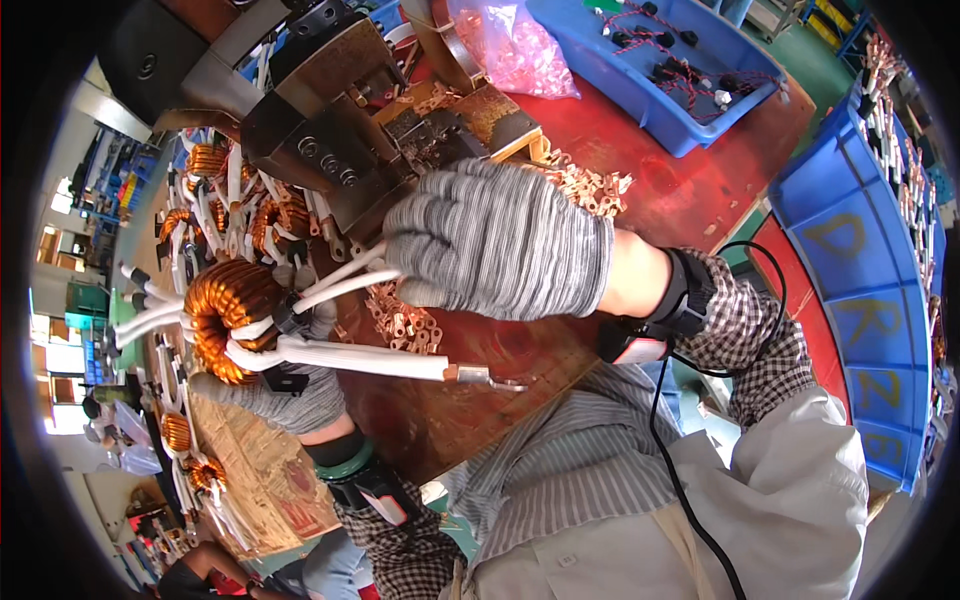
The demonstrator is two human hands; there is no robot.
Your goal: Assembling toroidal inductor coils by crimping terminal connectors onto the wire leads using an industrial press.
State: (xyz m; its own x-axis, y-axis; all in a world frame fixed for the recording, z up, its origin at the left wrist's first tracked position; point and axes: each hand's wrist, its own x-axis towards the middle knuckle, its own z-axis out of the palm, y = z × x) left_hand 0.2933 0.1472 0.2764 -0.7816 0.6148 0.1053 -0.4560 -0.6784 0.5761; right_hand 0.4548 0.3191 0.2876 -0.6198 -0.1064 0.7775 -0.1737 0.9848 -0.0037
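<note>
A ring-shaped coil of copper wire [235, 295] with white-sleeved leads rests in my left hand [300, 405], whose gray knit glove shows below and behind it. One thick white lead [365, 358] reaches right and ends in a metal lug [468, 374]. My right hand [500, 240], in a striped gray glove, has its fingers curled around the ends of two thinner white leads [345, 280]; those ends are hidden. It is just in front of the dark metal press [430, 135], near its die. Loose copper lugs [405, 325] lie under the leads.
More copper coils [280, 220] with white leads are heaped at the left beside the press. Copper lugs [590, 185] are piled right of it. A clear bag [515, 50] and a shallow blue tray [640, 100] stand behind; a large blue crate [850, 290] is at the right.
</note>
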